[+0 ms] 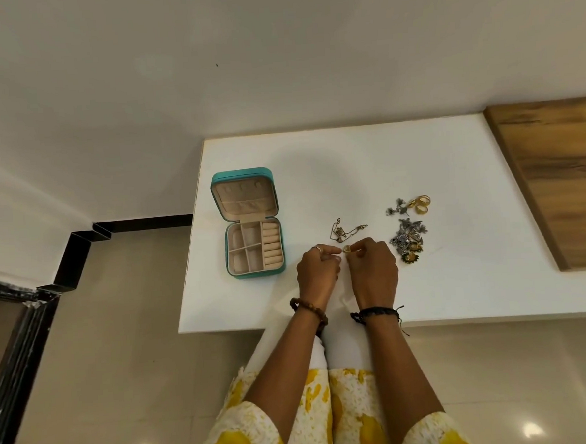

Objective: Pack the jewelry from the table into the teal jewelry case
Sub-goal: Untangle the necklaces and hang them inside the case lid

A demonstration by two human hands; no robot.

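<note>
bare white table (316,172) between open teal case (253,248) and gold chain (345,231), jewelry heap (407,240) crowding right

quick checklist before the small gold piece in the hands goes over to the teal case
1. Teal jewelry case lid open, lying back: ok.
2. Tray compartments free of jewelry: ok, as far as visible.
3. Small gold piece secured: ok, pinched by right hand; left hand fingertips meet it too.
4. Gold chain detached from held piece: cannot tell, it lies just beyond the fingers.
5. Path across white table to case unobstructed: ok.
6. Rest packed: not ok, gold rings and silver pile remain out.
</note>
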